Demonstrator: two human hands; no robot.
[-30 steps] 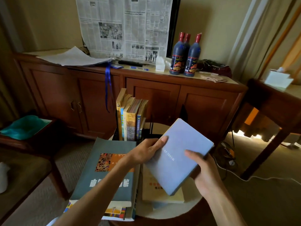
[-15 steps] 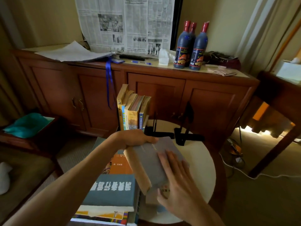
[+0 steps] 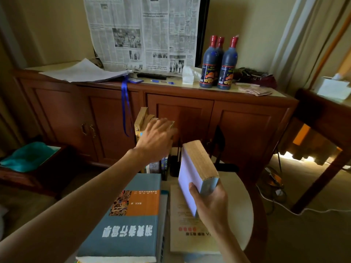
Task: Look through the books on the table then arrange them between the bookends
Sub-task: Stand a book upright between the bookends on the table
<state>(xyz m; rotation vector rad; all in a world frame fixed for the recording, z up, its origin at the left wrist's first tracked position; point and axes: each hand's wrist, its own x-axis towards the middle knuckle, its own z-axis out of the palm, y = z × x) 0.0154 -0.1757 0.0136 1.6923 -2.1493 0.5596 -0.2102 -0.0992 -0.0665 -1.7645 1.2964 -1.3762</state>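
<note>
My right hand [image 3: 211,204] grips a pale blue book [image 3: 191,175] by its spine end, held on edge with the yellowed page block facing up. My left hand [image 3: 156,138] reaches forward with fingers extended onto the tops of the upright books [image 3: 141,122] at the back of the round table [image 3: 245,205]. A black bookend [image 3: 220,149] stands to the right of that row, with a gap between. A large teal book [image 3: 131,223] tops a stack at the front left. A cream book [image 3: 182,232] lies flat beside it.
A wooden cabinet [image 3: 190,111] stands right behind the table, carrying three dark bottles [image 3: 218,63], papers, a remote and a hanging newspaper. A dark wooden table [image 3: 326,118] is at the right. A low stand with a teal cloth [image 3: 26,156] is at the left.
The pale blue book went from flat in both hands to on edge in my right hand alone. My left hand let go and moved up to the standing books.
</note>
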